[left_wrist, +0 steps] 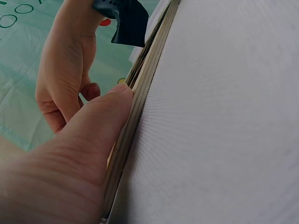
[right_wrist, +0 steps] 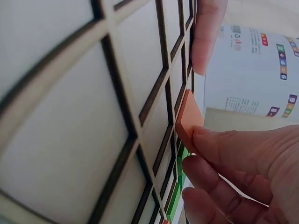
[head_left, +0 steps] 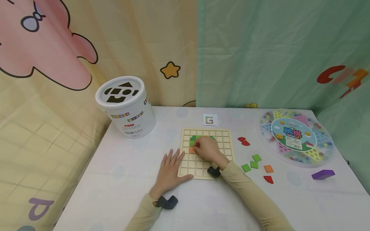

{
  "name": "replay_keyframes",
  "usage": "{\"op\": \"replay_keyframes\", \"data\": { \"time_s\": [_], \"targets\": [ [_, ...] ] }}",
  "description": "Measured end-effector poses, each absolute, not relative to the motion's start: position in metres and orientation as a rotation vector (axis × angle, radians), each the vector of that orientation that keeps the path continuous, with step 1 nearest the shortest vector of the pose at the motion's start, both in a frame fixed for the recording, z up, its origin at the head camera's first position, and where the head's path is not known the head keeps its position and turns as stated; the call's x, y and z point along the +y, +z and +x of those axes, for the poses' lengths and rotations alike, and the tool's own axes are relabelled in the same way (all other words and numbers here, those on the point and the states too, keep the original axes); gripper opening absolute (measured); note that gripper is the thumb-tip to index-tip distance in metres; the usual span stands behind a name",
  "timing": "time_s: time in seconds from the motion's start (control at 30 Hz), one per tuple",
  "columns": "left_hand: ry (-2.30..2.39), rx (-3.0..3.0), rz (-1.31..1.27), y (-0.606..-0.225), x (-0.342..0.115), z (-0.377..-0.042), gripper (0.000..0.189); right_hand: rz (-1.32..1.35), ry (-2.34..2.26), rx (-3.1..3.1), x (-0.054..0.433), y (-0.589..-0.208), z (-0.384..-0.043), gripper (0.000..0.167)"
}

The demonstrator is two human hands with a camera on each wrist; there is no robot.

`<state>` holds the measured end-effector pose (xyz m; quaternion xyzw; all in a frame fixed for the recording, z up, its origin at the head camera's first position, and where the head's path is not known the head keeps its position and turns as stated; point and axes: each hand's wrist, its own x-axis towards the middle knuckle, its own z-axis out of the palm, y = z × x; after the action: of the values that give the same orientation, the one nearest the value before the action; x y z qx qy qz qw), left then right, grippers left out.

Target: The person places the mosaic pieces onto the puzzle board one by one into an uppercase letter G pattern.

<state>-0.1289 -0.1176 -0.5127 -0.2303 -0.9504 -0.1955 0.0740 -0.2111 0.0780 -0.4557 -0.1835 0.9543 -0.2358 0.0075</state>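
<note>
Characters “跳棋” [head_left: 292,132] label a round clear-plastic case [head_left: 321,136]; a white cylindrical bucket [head_left: 127,110] bears a barcode [head_left: 130,132]. Between them, the right hand [head_left: 208,149] pinches a flat orange square tile [right_wrist: 189,116] on a square pale-wood grid board [head_left: 191,164]; the left hand [head_left: 170,172] lies spread, thumb touching the board's edge.

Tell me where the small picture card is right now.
In the head view, the small picture card lies toward the far side of the table, just beyond the gridded board and right of the white tub.
</note>
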Motion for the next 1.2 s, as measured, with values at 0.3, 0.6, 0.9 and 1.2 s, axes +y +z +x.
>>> {"op": "replay_keyframes", "data": {
  "time_s": [0.3, 0.6, 0.9, 1.2],
  "targets": [
    [-0.567, -2.891, -0.680, -0.513, -0.118, -0.129, 0.095, -0.586, -0.713, 2.994, 0.078, -0.456, -0.210, 0.011],
    [-0.565, -2.902, -0.670, -0.513, -0.117, -0.129, 0.095, -0.600, -0.711, 2.976, 0.082, -0.457, -0.207, 0.005],
    [-0.558, -2.906, -0.664, -0.511, -0.117, -0.129, 0.095, -0.601, -0.735, 2.951, 0.092, -0.453, -0.198, 0.012],
    [-0.563, -2.920, -0.655, -0.512, -0.117, -0.129, 0.095, -0.460, -0.831, 2.998, 0.124, -0.443, -0.185, 0.011]
  ]
}}
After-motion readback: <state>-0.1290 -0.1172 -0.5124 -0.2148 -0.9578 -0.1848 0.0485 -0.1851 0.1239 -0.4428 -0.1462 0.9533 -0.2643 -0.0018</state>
